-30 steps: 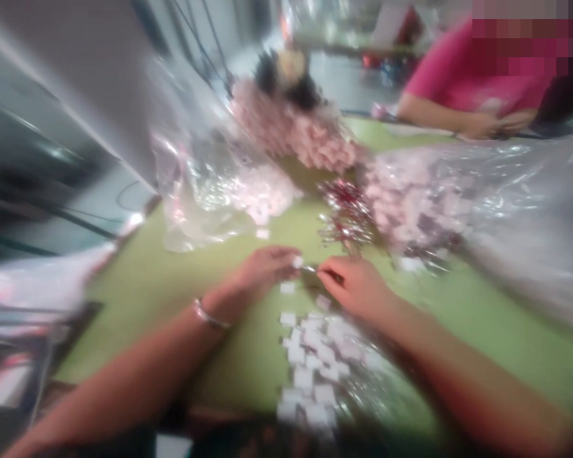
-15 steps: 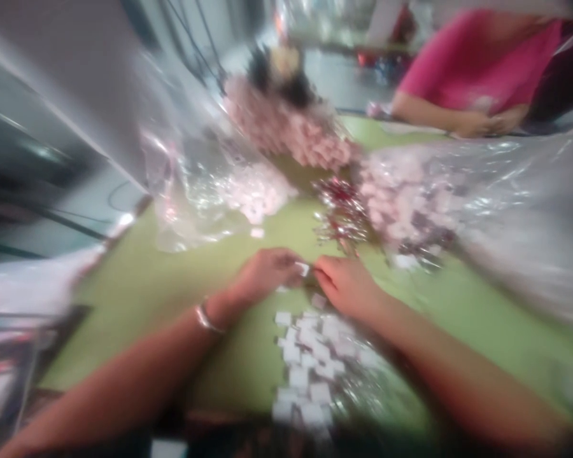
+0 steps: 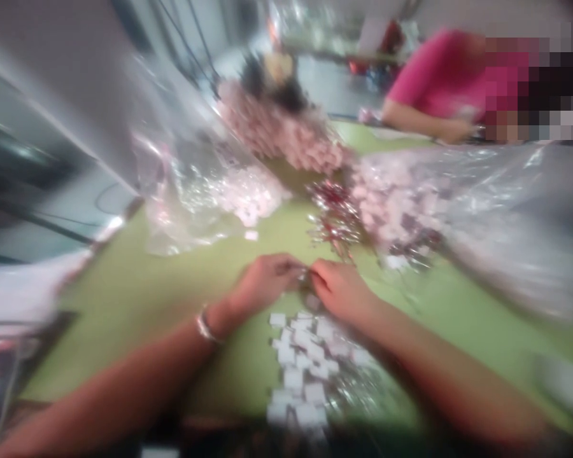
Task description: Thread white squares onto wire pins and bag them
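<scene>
Nearest me: heap of white square pieces [image 3: 296, 366] on the green desk [image 3: 195, 267], crinkled clear film [image 3: 363, 385] at its right side. Beyond it, my two hands. Left hand [image 3: 267, 283], bracelet [image 3: 204, 326] at the wrist: grip pinches a small pale piece [image 3: 302, 273] at the fingertips. Right hand [image 3: 340, 285]: fingers curled in, tips meeting the piece; too blurred, I cannot tell what that grip has.

Change: the gap between my hands, plain a second ago, is nearly gone; the piece's white face, visible half a second back, is mostly covered. My reading: close two-handed work at one spot.

Piece sits between both hands, past the heap. Long axis seems side to side, hand to hand; which end points where, can't call.

Farther: red-and-silver sprays [image 3: 334, 213], then pink flower bunches [image 3: 286, 137], a co-worker's pink sleeve [image 3: 417, 73].
</scene>
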{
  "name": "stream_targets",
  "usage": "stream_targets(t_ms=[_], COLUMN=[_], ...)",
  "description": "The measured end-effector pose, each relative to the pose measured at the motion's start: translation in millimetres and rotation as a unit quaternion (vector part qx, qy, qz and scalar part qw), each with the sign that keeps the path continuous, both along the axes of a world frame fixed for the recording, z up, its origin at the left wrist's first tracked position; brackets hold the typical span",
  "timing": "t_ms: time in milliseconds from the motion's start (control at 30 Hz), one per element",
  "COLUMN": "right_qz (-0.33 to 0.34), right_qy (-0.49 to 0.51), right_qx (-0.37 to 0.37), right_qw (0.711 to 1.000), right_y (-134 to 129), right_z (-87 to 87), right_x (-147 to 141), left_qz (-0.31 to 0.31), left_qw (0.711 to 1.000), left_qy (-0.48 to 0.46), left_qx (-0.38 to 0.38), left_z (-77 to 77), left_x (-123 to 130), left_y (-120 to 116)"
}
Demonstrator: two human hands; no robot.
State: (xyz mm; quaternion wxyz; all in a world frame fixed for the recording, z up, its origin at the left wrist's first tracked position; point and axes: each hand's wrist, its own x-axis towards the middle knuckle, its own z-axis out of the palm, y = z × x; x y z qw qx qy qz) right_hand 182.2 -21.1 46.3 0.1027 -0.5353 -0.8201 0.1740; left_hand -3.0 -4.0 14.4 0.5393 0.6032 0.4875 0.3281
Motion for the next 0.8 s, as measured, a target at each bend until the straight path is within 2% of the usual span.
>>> stream_targets(t_ms=[200, 367, 533, 633, 700, 733, 800], right_qz=[-0.011, 0.005, 0.008, 0.032, 0.058, 0.059, 0.005], right_qy=[0.078, 0.017, -0.094, -0.076, -0.042, -0.026, -0.009], right_qx=[0.01, 0.025, 0.023, -0.016, -0.039, -0.03, 0.049], right_qw=[0.997, 1.0, 0.995, 0.996, 0.997, 0.998, 0.999], right_y=[6, 4, -1, 6, 18, 26, 42], right_z=[1.4, -1.1, 2.5, 8.0, 10.6, 10.5, 6.8], right_x=[6, 2, -11, -4, 9, 17, 32], left_qz=[0.002, -0.016, -0.011, -0.027, -0.046, -0.056, -0.091], left_qw=[0.989, 0.991, 0.999, 0.999, 0.994, 0.989, 0.973], left_qy=[-0.116, -0.092, -0.025, 0.028, 0.073, 0.092, 0.117], left_qx=[-0.091, -0.1, -0.047, 0.001, 0.062, 0.1, 0.175], left_z=[-2.6, -7.9, -12.0, -13.6, -13.3, -12.6, -9.7], left_x=[-4, -6, -3, 0, 2, 3, 6], left_y=[6, 9, 7, 5, 4, 4, 3])
